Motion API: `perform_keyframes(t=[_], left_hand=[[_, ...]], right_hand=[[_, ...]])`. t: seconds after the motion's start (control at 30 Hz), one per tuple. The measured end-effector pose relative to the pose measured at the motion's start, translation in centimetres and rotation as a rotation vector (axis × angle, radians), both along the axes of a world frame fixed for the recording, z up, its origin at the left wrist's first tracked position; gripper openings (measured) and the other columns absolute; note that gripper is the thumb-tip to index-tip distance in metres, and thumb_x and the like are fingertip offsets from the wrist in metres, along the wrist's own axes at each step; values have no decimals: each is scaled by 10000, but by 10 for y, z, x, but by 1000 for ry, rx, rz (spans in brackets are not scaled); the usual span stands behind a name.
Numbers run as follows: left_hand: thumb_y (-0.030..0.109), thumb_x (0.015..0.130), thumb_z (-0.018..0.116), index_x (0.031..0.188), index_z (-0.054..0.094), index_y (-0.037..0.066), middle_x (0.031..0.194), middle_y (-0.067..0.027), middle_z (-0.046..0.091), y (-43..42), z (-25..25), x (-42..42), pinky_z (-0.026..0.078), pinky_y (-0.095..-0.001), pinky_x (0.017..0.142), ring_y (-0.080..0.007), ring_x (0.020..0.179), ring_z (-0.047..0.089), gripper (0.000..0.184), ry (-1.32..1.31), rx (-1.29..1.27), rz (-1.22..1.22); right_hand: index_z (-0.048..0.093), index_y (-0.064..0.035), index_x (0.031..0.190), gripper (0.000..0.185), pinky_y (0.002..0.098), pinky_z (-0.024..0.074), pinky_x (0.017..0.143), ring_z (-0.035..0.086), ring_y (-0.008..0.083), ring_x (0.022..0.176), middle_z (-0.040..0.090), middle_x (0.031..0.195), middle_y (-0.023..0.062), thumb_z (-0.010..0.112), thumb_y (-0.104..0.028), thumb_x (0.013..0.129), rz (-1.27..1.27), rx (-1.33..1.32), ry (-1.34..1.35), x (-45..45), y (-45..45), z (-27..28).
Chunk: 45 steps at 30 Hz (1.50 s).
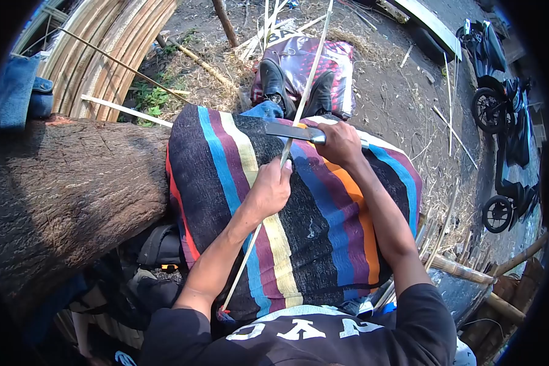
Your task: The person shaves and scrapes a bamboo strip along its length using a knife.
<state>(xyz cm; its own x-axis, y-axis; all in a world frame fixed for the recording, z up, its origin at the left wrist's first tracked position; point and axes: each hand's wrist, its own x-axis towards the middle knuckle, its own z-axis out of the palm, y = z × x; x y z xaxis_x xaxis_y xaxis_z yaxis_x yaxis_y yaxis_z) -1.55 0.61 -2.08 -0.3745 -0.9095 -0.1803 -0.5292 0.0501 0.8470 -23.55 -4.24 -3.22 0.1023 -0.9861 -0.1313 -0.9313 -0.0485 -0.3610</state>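
Observation:
A striped cloth (305, 244) covers the lap. My left hand (269, 190) is closed round a long, thin pale strip (314, 76), which runs from the lap up past the feet. My right hand (341, 143) grips the handle of a knife (287, 131). Its flat blade points left and lies across the strip, just above my left hand. Whether the edge cuts into the strip cannot be made out.
A thick log (73, 183) lies at the left, below curved wooden strips (104, 52). Ahead, two black shoes rest on a printed sack (332, 58). Motorcycles (509, 116) stand at the far right. Bamboo poles (460, 268) are at the lower right.

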Motion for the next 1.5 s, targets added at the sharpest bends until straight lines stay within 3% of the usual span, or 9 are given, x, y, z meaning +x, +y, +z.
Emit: perform_keyframes(t=[0.03, 0.17, 0.23, 0.3, 0.57, 0.9, 1.13, 1.3, 1.5], left_hand=[[212, 1054, 463, 915, 541, -73, 718, -325, 573, 2, 9, -4, 426, -583, 675, -543, 776, 580, 326, 1, 44, -2], [170, 1039, 491, 917, 536, -69, 685, -312, 575, 9, -2, 2, 429, -566, 636, -525, 727, 595, 273, 58, -192, -87], [165, 1040, 490, 882, 517, -59, 657, -297, 567, 7, 0, 1, 420, -567, 623, -523, 700, 589, 275, 47, 23, 0], [286, 1086, 433, 897, 537, -51, 690, -207, 545, 7, 3, 1, 435, -463, 646, -362, 643, 562, 400, -35, 65, 13], [236, 1074, 444, 891, 527, -51, 687, -286, 563, 12, -1, -5, 422, -527, 630, -505, 690, 576, 350, -12, -60, -39], [190, 1055, 463, 863, 503, -44, 678, -292, 545, 17, -10, -3, 391, -575, 629, -527, 697, 563, 305, -54, -216, -68], [190, 1058, 462, 890, 500, -62, 711, -321, 570, 20, 10, -8, 407, -595, 673, -551, 745, 570, 306, -69, 162, -44], [187, 1054, 478, 919, 504, -57, 700, -312, 554, 24, -2, -8, 417, -588, 681, -528, 731, 565, 280, -52, 21, -89], [159, 1040, 485, 869, 499, -44, 658, -284, 552, 21, 8, -11, 416, -587, 647, -527, 698, 570, 266, -51, 55, -80]], right_hand=[[755, -223, 1107, 309, 479, 557, 759, 704, 356, 846, 721, 851, 168, 674, -236, 809, -3, 1, 1, -2, -1, -3], [734, -70, 853, 190, 513, 563, 715, 696, 416, 767, 699, 778, 218, 667, -237, 794, -112, -194, -45, -39, -19, -37], [739, -61, 848, 193, 516, 566, 725, 693, 425, 765, 695, 770, 228, 662, -230, 798, -155, -146, -58, -55, -25, -39], [744, -61, 864, 196, 512, 567, 721, 694, 422, 761, 693, 762, 226, 662, -225, 795, -100, -182, -77, -47, -19, -37], [729, -97, 829, 148, 492, 552, 638, 673, 388, 667, 660, 671, 166, 688, -216, 751, 127, -323, -30, -16, -7, -19], [721, -90, 879, 176, 512, 551, 782, 692, 395, 836, 702, 803, 181, 664, -233, 793, -24, -24, 49, -37, -16, -16], [743, -81, 919, 227, 512, 548, 829, 687, 374, 961, 723, 932, 220, 664, -248, 788, -183, -35, 51, -75, -33, -37], [742, -66, 949, 245, 514, 560, 809, 697, 408, 915, 718, 947, 238, 641, -244, 815, 13, -51, 64, -57, -19, -30], [735, -4, 863, 376, 502, 570, 766, 731, 390, 818, 727, 875, 246, 673, -373, 888, -378, -62, -77, -97, -44, -42]])
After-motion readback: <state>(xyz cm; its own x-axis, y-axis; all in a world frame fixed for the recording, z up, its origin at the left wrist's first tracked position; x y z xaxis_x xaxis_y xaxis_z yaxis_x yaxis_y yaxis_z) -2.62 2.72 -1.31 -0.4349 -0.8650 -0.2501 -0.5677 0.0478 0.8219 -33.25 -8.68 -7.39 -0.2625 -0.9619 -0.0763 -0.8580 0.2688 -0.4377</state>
